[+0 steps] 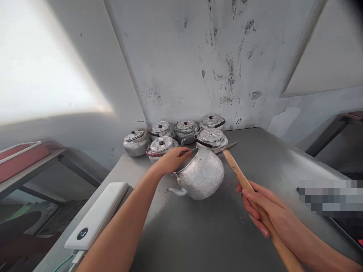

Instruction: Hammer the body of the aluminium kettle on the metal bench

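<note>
A dented aluminium kettle [202, 174] lies tilted on the grey metal table [215, 234], spout toward the lower left, with no lid on it. My left hand [172, 160] is closed on the kettle's rim at its open top. My right hand [262, 211] is wrapped round the wooden handle of a hammer [235, 166]. The hammer's dark metal head rests just above the kettle's upper right side.
Several lidded aluminium kettles [161, 145] stand grouped at the table's far edge against a stained white wall. A white power bank [98, 215] with a cable lies at the table's left edge. A red-topped bench [22, 156] stands to the left.
</note>
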Tool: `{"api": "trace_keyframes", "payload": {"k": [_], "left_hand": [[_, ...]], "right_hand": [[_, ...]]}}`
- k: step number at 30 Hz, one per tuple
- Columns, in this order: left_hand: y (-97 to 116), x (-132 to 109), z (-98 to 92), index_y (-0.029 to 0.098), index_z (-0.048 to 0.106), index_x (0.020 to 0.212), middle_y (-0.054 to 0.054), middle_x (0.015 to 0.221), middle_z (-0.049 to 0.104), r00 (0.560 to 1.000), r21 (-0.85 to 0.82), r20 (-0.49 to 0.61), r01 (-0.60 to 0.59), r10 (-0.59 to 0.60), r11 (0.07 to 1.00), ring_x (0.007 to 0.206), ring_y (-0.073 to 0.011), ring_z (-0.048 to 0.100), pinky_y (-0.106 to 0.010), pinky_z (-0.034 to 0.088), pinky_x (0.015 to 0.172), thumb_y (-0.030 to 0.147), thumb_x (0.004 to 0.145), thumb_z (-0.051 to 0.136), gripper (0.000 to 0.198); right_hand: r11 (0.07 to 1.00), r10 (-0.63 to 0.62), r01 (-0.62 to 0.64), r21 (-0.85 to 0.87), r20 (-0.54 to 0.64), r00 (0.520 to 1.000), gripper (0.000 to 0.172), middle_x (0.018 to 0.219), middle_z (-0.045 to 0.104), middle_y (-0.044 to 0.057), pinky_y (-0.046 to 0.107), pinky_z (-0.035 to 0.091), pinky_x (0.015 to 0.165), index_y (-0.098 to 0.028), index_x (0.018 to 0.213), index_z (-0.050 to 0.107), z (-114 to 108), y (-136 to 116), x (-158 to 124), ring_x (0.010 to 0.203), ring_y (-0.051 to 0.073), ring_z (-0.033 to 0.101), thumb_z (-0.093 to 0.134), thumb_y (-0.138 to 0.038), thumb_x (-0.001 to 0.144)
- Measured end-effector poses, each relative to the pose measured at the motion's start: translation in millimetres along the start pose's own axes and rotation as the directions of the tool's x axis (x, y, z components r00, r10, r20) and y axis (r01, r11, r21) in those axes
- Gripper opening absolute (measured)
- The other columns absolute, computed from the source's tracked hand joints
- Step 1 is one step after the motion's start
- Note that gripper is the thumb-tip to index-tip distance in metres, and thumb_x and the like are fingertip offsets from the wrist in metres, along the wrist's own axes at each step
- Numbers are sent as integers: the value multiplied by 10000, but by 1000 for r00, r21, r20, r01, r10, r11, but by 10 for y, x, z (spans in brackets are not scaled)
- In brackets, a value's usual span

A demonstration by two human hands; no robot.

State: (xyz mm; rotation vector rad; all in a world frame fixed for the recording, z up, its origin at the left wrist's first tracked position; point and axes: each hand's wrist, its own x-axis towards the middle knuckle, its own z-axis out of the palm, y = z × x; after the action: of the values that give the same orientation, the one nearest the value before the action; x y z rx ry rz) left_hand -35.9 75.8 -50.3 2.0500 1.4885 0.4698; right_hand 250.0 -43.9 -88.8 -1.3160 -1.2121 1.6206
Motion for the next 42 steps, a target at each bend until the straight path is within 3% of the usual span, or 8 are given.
{"api": "trace_keyframes", "payload": {"k": [9,18,25,30,34,42], "left_hand": [[28,-67,-52,183,775,883,-42,760,746,985,-48,171,1,8,999,708,-231,645,-291,439,630,463,893,591,335],[29,-80,-94,186,783,971,-24,715,698,983,81,177,33,-47,996,583,-176,558,-281,358,550,488,938,540,389],[183,-134,-143,170,749,956,-28,640,631,994,297,52,81,-101,951,515,-176,503,-306,319,534,432,1017,435,414],[307,-178,-121,179,733,922,-88,874,738,994,441,-54,111,-97,891,738,-242,656,-312,367,598,386,1039,437,380],[378,-198,-28,181,730,988,-121,983,752,979,518,-165,186,-116,835,921,-310,681,-318,389,637,338,1055,434,342],[446,-204,97,204,711,1135,-101,991,746,965,534,-255,199,-68,822,942,-321,678,-326,409,651,369,1044,500,283]], "right_hand": [[1000,1,-1,14,-11,1000,335,558,429,-120,258,327,458,-261,946,508,-20,0,-12,417,96,337,554,-593,938],[1000,-31,31,-6,9,999,320,582,438,-113,263,327,460,-261,991,523,-18,31,-39,423,99,349,476,-578,992],[1000,-19,20,9,-5,1000,348,575,448,-105,257,345,457,-259,995,561,-28,8,-24,416,100,343,442,-585,998],[999,2,-1,34,-31,1000,408,555,448,-104,253,359,444,-254,984,580,-16,12,0,400,100,351,380,-608,1016],[998,13,-11,62,-24,1000,419,549,451,-100,250,362,425,-251,967,586,-12,14,4,395,102,348,376,-611,1012],[990,5,-3,141,-16,1000,415,555,458,-91,246,365,422,-261,1001,606,-54,1,8,397,109,366,330,-570,1022]]}}
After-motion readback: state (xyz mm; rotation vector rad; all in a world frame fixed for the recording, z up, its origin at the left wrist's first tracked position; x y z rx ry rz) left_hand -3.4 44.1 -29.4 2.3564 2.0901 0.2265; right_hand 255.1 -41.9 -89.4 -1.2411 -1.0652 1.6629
